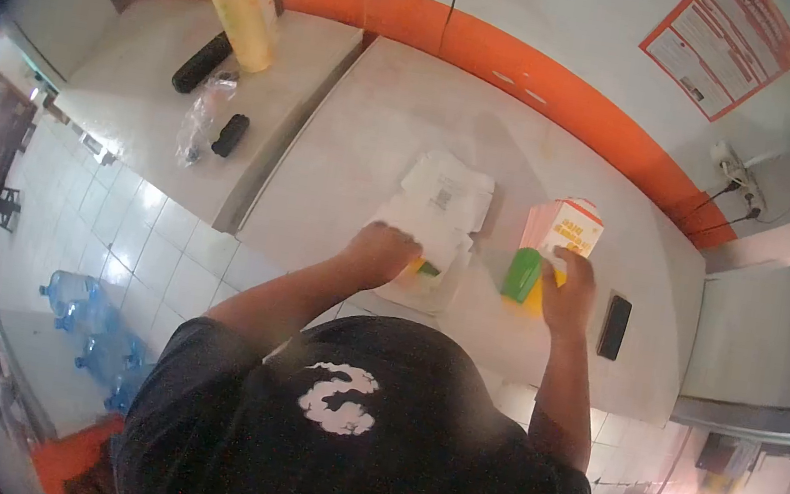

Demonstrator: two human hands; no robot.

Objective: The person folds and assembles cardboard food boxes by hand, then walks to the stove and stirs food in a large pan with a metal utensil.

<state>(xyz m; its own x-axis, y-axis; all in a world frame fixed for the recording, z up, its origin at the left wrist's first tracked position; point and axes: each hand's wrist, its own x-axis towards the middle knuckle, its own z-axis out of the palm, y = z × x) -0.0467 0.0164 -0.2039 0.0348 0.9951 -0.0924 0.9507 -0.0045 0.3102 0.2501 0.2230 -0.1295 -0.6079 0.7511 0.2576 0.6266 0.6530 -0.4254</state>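
A white cardboard box blank (446,199) lies unfolded on the table in front of me, plain side up, with a small printed square on it. My left hand (380,255) has its fingers curled at the near left part of this blank, and a small yellow and green patch shows beside the fingertips. To the right stand printed paper cartons (574,227), overlapping, in white, red and yellow with a green rounded part (521,274). Around their right side, my right hand (571,290) bends its thumb and fingers onto the front carton.
A black phone (614,327) lies right of the cartons. On the left table stand two rolls of film (243,18), near a black cylinder (203,63), crumpled clear plastic (198,123) and a small black object (230,135). Blue water jugs (96,326) sit at lower left.
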